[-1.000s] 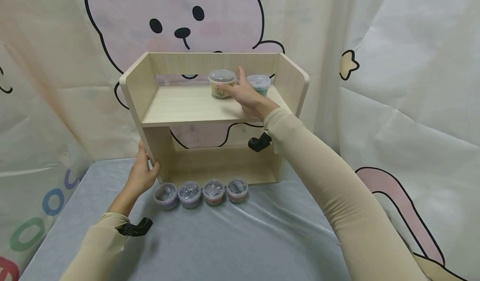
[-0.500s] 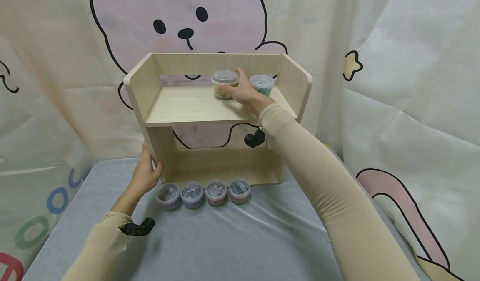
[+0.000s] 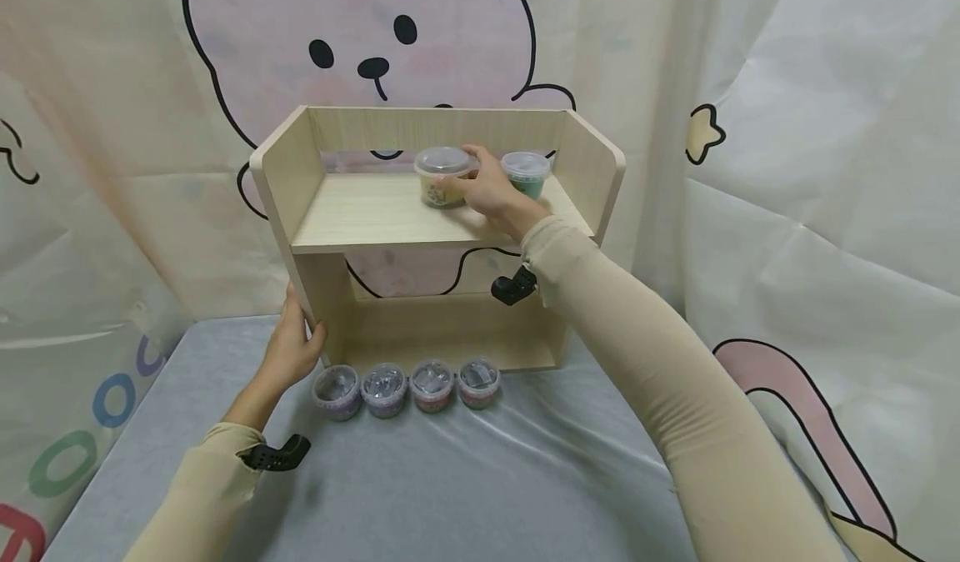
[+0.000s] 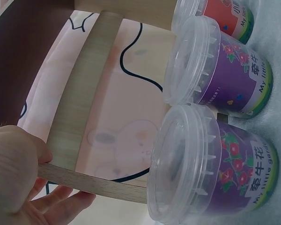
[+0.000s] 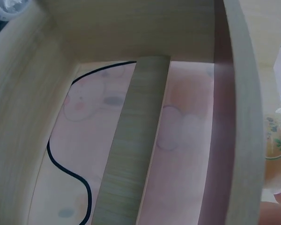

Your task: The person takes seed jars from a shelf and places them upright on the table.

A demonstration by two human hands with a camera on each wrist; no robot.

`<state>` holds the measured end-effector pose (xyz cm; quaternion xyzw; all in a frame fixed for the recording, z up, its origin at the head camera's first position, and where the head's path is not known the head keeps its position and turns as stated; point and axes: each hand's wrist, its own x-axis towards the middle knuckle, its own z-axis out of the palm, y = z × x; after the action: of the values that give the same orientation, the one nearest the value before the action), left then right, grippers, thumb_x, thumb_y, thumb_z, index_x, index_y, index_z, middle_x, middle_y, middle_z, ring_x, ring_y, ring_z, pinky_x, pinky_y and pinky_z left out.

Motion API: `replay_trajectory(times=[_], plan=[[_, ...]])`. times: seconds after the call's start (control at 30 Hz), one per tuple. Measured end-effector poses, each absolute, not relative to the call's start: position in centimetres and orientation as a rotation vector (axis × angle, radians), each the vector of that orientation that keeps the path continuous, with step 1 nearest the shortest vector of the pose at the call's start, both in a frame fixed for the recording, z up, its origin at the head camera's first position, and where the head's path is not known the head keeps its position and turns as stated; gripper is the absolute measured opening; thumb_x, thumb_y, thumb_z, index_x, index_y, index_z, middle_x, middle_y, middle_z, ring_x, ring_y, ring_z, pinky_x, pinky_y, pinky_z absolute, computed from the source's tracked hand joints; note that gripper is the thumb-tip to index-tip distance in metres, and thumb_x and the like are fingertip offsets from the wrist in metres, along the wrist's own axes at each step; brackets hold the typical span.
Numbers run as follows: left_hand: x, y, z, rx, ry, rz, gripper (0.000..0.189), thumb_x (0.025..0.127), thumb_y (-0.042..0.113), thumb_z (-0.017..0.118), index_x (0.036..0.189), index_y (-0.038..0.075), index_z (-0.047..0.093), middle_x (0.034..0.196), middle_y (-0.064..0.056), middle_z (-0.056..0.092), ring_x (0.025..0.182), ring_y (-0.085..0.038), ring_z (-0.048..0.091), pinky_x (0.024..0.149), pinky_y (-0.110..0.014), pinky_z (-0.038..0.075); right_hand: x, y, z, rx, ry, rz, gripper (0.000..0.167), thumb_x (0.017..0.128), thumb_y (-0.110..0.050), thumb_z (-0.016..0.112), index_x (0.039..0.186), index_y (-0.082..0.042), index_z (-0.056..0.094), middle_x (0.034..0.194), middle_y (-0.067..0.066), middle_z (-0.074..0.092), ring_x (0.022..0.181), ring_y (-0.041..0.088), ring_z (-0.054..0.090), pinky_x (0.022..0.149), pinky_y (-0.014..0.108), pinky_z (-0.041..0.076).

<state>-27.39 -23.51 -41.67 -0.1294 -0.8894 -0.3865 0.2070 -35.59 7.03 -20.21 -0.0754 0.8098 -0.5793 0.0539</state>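
On the upper board of a small pale wooden shelf (image 3: 390, 212), my right hand (image 3: 495, 195) holds a clear-lidded plastic tub (image 3: 438, 187) with yellowish contents. The thumb lies on the tub's near side and the fingers go behind it. Just right of that hand sits a similar tub (image 3: 527, 174) with green contents. Low on the shelf's left side panel, my left hand (image 3: 288, 345) grips the panel's edge; in the left wrist view the thumb is inside and the fingers (image 4: 61, 206) outside. In the right wrist view only a sliver of the tub (image 5: 277, 145) shows.
Several lidded tubs stand in a row on the grey cloth-covered table (image 3: 450, 479), right before the lower compartment. The leftmost, a purple-labelled tub (image 4: 239, 173), is near my left hand. Printed curtains (image 3: 810, 170) hang behind and beside the table.
My right hand and the yellowish tub have shifted slightly left and toward the front of the upper board. The left hand keeps its grip on the side panel.
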Motion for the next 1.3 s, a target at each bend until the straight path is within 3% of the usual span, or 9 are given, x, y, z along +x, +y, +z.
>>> replay_trajectory(times=[0.57,0.97,1.1,1.3], plan=[[-27.0,-23.4,-41.3,-0.355,-2.472,-1.093,0.090,0.093,-0.004,0.053,0.162,0.010,-0.001,0.151,-0.037,0.032,0.135,-0.059,0.038,0.103,-0.075,0.036,-32.0,8.7,-19.9,-0.469,2.436,-1.771,0.078,0.099,-0.030,0.065,0.162,-0.023,0.020,0.150,0.014,0.046,0.140,0.022,0.042,0.122,0.042,0.035],[-27.0,-23.4,-41.4,-0.368,-2.445,-1.089,0.090,0.091,-0.005,0.054,0.162,0.012,0.002,0.153,-0.035,0.031,0.135,-0.059,0.038,0.101,-0.075,0.036,-28.3,11.3,-20.0,-0.621,2.447,-1.744,0.071,0.101,-0.023,0.060,0.161,-0.023,0.022,0.154,0.016,0.043,0.144,0.026,0.042,0.123,0.051,0.033],[-27.0,-23.4,-41.7,-0.365,-2.454,-1.084,0.090,0.091,-0.005,0.054,0.162,0.012,0.001,0.153,-0.036,0.031,0.135,-0.059,0.038,0.101,-0.076,0.035,-27.1,12.5,-20.6,-0.665,2.373,-1.795,0.070,0.101,-0.015,0.058,0.161,-0.019,0.022,0.153,0.021,0.043,0.143,0.030,0.044,0.122,0.051,0.035],[-26.9,-23.2,-41.6,-0.361,-2.444,-1.087,0.090,0.091,-0.005,0.054,0.162,0.011,0.002,0.151,-0.036,0.033,0.133,-0.059,0.040,0.100,-0.075,0.037,-25.8,14.3,-21.3,-0.668,2.310,-1.818,0.070,0.102,-0.013,0.056,0.162,-0.022,0.021,0.156,0.018,0.039,0.144,0.029,0.041,0.122,0.051,0.035]])
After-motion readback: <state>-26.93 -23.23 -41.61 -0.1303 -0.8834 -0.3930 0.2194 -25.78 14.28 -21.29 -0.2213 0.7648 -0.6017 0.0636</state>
